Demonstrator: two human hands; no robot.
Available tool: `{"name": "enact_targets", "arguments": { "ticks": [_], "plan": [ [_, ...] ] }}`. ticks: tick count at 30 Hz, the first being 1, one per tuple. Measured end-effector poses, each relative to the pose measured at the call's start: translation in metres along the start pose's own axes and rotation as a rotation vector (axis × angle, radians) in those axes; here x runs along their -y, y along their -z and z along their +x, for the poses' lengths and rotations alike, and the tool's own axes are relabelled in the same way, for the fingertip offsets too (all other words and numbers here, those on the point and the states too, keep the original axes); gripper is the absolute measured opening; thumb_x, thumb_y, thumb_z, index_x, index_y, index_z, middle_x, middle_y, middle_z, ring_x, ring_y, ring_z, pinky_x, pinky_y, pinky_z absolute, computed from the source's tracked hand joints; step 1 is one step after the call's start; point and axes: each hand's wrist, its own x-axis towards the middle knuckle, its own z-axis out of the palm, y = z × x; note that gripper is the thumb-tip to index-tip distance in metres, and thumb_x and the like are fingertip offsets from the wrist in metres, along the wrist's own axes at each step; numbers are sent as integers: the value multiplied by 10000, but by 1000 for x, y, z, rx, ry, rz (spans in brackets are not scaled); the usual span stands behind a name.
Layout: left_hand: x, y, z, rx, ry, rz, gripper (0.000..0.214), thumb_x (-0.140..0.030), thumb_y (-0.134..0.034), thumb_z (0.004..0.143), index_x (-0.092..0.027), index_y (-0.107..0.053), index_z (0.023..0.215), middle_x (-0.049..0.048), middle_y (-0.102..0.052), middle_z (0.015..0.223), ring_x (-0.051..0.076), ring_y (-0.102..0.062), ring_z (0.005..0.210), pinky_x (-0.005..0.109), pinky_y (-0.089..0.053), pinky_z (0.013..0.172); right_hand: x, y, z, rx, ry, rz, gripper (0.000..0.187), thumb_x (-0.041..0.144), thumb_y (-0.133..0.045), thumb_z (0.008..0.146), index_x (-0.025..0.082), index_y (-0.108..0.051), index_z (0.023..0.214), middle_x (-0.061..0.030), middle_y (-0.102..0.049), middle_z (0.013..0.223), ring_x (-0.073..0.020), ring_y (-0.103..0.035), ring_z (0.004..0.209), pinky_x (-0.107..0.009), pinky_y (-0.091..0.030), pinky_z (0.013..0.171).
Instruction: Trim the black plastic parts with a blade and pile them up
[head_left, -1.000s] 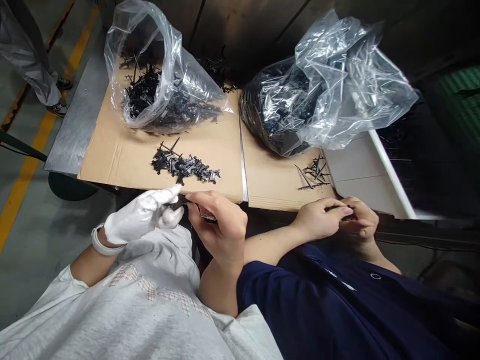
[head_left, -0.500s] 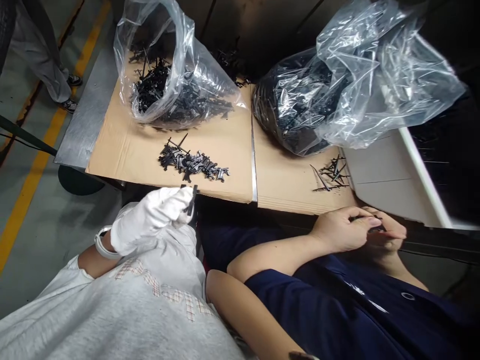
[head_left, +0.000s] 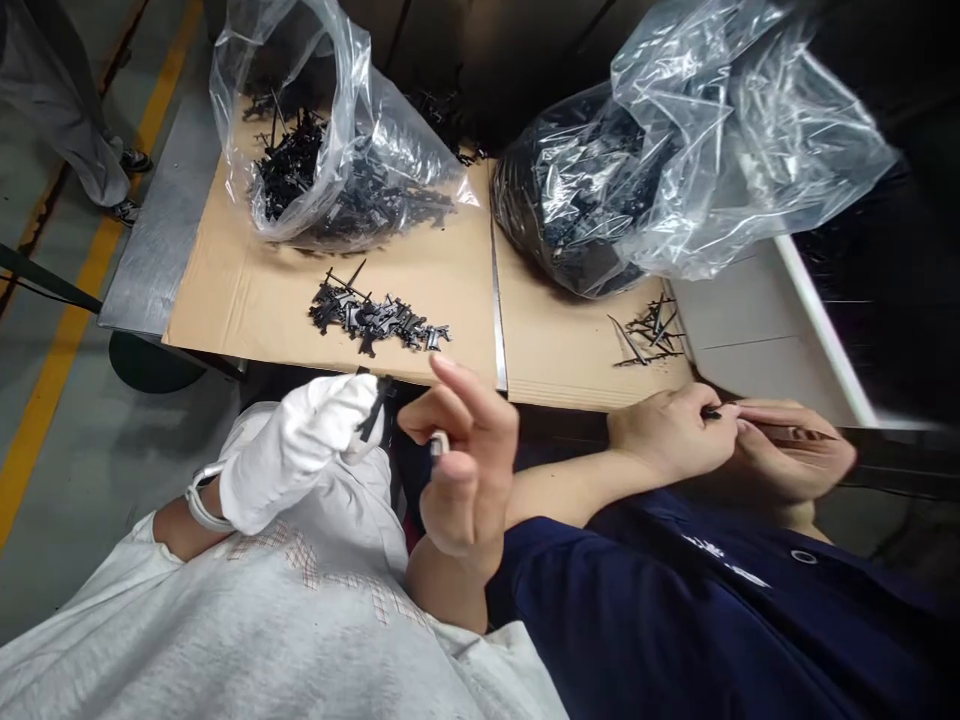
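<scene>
- While a small black plastic part (head_left: 373,408) stands pinched between the gloved fingertips of the left hand (head_left: 296,450), the bare right hand (head_left: 463,468) is raised just beside it, close to the part but apart from it.
- The left hand, in a white glove with a pale band at the wrist, is curled shut around the part below the near edge of the cardboard sheet (head_left: 240,300), over the lap of a grey shirt.
- The right hand stands upright on its forearm, index finger stretched up toward the cardboard's edge, the other fingers bent inward; a small pale item (head_left: 439,443) shows at its thumb, and whether the hand grips it cannot be told.
- A loose heap of black parts (head_left: 375,320) lies on the cardboard just beyond both hands.
- Farther back, an open clear bag (head_left: 337,130) holds more black parts.
- To the right, a second, crumpled clear bag (head_left: 697,150) sits on a neighbouring cardboard sheet (head_left: 562,350), with a few thin black scraps (head_left: 649,335) near it.
- A co-worker in a dark blue shirt (head_left: 675,620) sits alongside; that person's two hands (head_left: 735,445) are pressed together around a thin dark piece.
</scene>
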Motion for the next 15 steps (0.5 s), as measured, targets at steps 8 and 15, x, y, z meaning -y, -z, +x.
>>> {"name": "enact_targets", "arguments": {
  "ticks": [8,15],
  "plan": [
    [-2,-8,0,12,-92,-22,258,-384,-579,909,-186,-545,747,14,-579,709,136,-604,703,218,-523,655,14,-24,15,88,318,-243,429,415,-459,1102,293,-507,1510,33,-656,736,-145,-536,583,-321,-415,541],
    [3,-10,-1,50,-23,-119,295,-406,-615,894,-176,-536,726,21,-577,705,124,-544,623,236,-489,561,20,-26,9,101,278,-241,335,401,-460,1106,264,-578,1389,15,-751,874,-128,-553,583,-320,-405,547]
  ]
}}
